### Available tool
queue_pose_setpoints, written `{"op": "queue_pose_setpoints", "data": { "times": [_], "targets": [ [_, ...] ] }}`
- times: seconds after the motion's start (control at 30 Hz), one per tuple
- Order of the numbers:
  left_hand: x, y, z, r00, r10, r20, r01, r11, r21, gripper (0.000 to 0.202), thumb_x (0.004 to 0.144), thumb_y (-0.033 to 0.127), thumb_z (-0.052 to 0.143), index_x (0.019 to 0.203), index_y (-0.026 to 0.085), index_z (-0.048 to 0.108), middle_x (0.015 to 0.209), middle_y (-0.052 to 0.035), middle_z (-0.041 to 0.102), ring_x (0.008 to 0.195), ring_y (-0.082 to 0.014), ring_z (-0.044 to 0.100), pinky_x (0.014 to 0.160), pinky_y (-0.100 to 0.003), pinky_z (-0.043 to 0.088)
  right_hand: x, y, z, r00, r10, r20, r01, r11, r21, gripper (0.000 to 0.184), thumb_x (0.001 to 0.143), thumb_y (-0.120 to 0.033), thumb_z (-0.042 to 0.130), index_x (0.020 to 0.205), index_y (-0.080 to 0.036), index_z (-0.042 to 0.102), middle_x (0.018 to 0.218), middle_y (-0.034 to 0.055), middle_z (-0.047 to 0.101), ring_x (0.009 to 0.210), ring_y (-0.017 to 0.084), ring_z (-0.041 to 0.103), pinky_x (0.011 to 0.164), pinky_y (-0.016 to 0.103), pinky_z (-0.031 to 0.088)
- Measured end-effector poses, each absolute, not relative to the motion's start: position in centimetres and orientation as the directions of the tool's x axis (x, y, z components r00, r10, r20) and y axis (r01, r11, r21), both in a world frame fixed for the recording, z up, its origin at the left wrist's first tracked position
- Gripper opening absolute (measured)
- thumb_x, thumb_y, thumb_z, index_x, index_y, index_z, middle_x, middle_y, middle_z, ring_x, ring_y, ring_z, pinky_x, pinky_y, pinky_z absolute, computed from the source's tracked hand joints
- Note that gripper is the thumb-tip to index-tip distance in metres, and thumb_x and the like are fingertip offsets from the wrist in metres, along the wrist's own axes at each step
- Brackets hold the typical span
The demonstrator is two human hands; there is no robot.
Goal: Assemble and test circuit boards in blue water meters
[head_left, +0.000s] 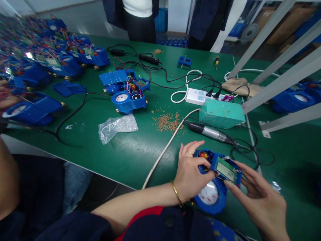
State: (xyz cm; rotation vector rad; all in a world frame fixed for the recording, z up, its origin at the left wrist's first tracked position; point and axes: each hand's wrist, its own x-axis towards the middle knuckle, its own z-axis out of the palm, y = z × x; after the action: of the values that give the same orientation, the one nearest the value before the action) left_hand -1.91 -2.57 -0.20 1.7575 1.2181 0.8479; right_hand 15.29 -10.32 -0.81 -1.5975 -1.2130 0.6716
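Observation:
Close to me on the green table is a blue water meter (212,205) with a round white dial. Above its body, tilted, is a green circuit board with a small LCD (226,170) in a blue frame. My left hand (190,170) pinches the frame's left edge between thumb and index finger, its other fingers spread over the meter. From the right, my right hand (260,197) grips the opposite edge of the same frame, thumb in front and fingers behind. An orange-red part (203,155) shows inside the meter's open housing.
Loose copper-coloured screws (167,122) lie beside a plastic bag (117,127). An electric screwdriver (210,132), a teal box (222,113) and a power strip (198,96) with cables lie ahead. Open meters (129,97) stand left; metal posts (286,80) rise right. Another person's arm (7,180) is at left.

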Motion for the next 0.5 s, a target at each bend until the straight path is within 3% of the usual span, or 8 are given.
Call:
{"op": "queue_pose_setpoints", "data": {
  "times": [0.2,0.3,0.4,0.5],
  "targets": [
    [-3.3,-1.5,0.7,0.581,0.807,0.109,0.361,-0.375,0.854,0.013,0.080,0.020,0.070,0.067,0.019,0.069,0.147,-0.0033,0.054,0.145,-0.0257,0.036,0.122,-0.057,0.014,15.3,-10.4,-1.1,0.362,0.924,0.124,0.366,-0.019,-0.931,0.052,0.074,-0.029,0.082,0.123,-0.026,0.066,0.120,0.0036,0.070,0.096,0.018,0.073,0.089,0.018,0.055],
    [-4.1,-1.1,1.4,0.667,0.740,0.086,0.367,-0.427,0.827,0.004,0.076,0.025,0.073,0.075,0.022,0.072,0.154,-0.0034,0.044,0.149,-0.0296,0.026,0.121,-0.062,0.007,15.3,-10.4,-1.2,0.369,0.921,0.124,0.371,-0.023,-0.928,0.051,0.074,-0.029,0.082,0.123,-0.025,0.066,0.121,0.0040,0.070,0.096,0.019,0.073,0.089,0.018,0.055],
    [-3.7,-1.6,1.5,0.598,0.800,0.050,0.431,-0.374,0.821,0.016,0.066,0.033,0.081,0.072,0.022,0.072,0.151,-0.0057,0.049,0.147,-0.0322,0.030,0.120,-0.062,0.006,15.1,-10.6,-1.1,0.379,0.917,0.127,0.376,-0.027,-0.926,0.052,0.075,-0.028,0.082,0.124,-0.025,0.066,0.121,0.0033,0.070,0.097,0.017,0.072,0.091,0.017,0.054],
    [-2.6,-2.4,1.1,0.469,0.882,0.037,0.477,-0.288,0.831,0.016,0.064,0.032,0.081,0.065,0.021,0.068,0.143,-0.0040,0.057,0.142,-0.0305,0.039,0.121,-0.060,0.011,15.1,-10.7,-1.0,0.376,0.918,0.129,0.383,-0.027,-0.923,0.052,0.075,-0.028,0.082,0.124,-0.025,0.066,0.121,0.0027,0.070,0.098,0.016,0.072,0.092,0.016,0.052]
  ]
}}
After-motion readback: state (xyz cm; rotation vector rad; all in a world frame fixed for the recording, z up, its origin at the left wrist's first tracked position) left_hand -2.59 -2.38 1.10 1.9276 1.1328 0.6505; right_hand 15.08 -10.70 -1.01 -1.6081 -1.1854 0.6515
